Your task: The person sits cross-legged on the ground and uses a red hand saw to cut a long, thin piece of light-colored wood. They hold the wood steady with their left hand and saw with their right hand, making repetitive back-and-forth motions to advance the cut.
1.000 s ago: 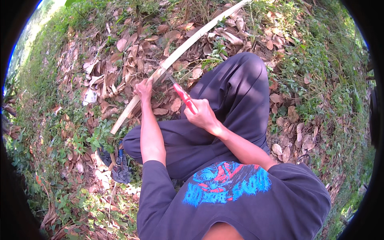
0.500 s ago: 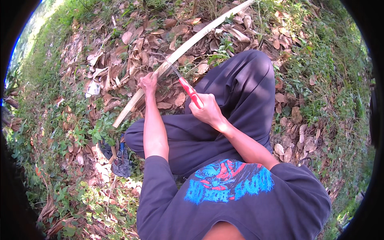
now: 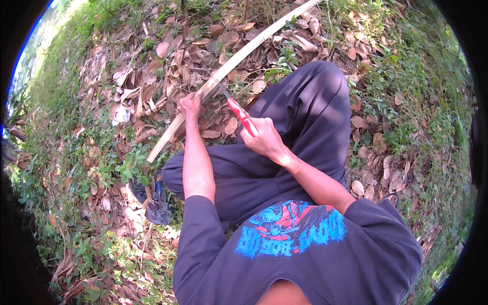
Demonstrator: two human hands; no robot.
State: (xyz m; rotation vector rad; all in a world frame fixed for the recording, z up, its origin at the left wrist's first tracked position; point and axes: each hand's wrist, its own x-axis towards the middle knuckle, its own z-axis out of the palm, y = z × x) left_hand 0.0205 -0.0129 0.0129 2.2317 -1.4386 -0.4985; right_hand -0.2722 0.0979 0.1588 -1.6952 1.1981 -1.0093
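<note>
A long, pale wooden strip [image 3: 249,48] runs slantwise from beside my left knee up to the far edge of the view. My left hand [image 3: 190,105] is closed around its lower part. In my right hand [image 3: 264,138] is a narrow-bladed hand saw [image 3: 237,109] with a red handle, the fingers wrapped round the grip. Its thin dark blade lies across the strip just above my left hand, touching or very near it. Any teeth on the blade are too small to make out.
Dry brown leaves [image 3: 173,71] and green weeds cover the ground. My bent legs [image 3: 300,122] lie close under the saw. Left of them are a dark crumpled bag [image 3: 159,211] and a blue-handled tool [image 3: 159,185]. A whitish scrap [image 3: 121,115] lies farther left.
Both hands, the strip and the saw keep nearly the same places. The view has shifted slightly.
</note>
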